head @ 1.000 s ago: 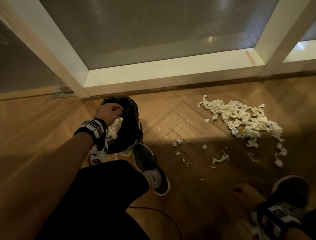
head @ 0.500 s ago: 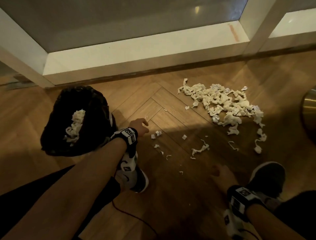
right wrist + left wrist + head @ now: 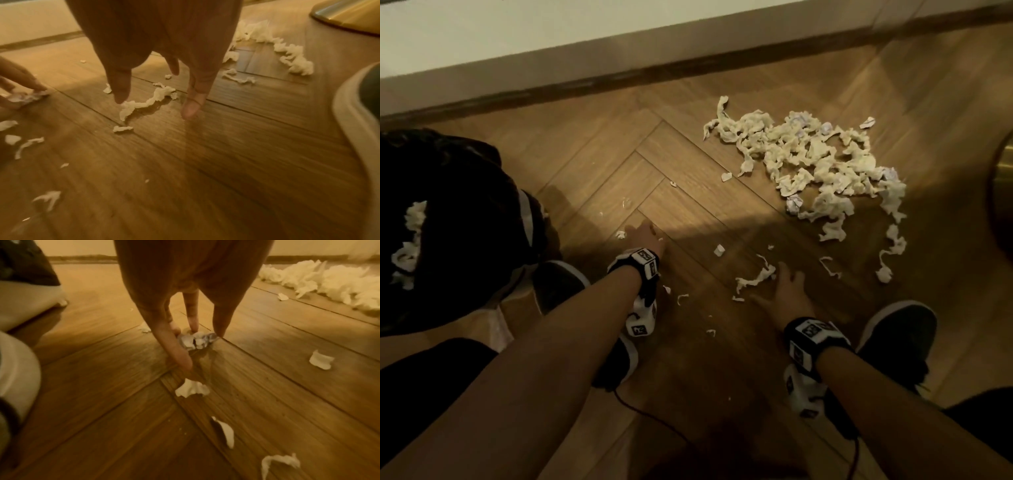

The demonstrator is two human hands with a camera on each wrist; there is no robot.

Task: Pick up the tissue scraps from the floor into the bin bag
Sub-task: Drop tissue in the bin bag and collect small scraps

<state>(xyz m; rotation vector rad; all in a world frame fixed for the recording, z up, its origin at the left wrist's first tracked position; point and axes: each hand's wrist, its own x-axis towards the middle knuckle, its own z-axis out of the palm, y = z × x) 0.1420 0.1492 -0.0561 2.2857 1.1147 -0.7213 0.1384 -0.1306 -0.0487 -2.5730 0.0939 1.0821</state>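
A black bin bag [image 3: 465, 205] stands open at the left, with tissue scraps [image 3: 412, 219] inside it. A big pile of torn tissue [image 3: 818, 164] lies on the wooden floor at the upper right, and small scraps are strewn in front of it. My left hand [image 3: 643, 234] is down on the floor just right of the bag. In the left wrist view, thumb and fingers of that hand [image 3: 191, 345] pinch a crumpled scrap [image 3: 197, 339]. My right hand [image 3: 779, 282] hovers with its fingers spread just over a long twisted strip [image 3: 148, 102], holding nothing.
My two dark shoes [image 3: 558, 284] [image 3: 897, 335] stand on the floor near the hands. A round metal base [image 3: 1003, 192] sits at the right edge. A white frame with a dark skirting [image 3: 551, 41] runs along the back. A cable [image 3: 654, 418] trails near me.
My left hand left the bag's mouth, moved right and down to the floor, and closed on a scrap. The right hand came forward to the long strip. The view tilted down.
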